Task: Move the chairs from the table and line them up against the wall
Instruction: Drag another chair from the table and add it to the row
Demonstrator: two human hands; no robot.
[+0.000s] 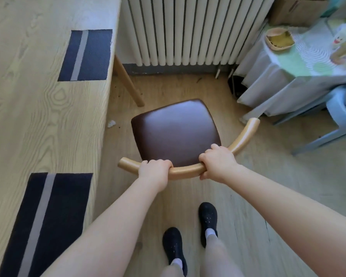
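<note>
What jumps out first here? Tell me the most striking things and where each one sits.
At the centre, both hands, left hand and right hand, grip the curved wooden backrest of a chair with a dark brown seat, standing clear of the table. The long pale wood table with dark striped placemats fills the left, and a white radiator lines the wall ahead.
</note>
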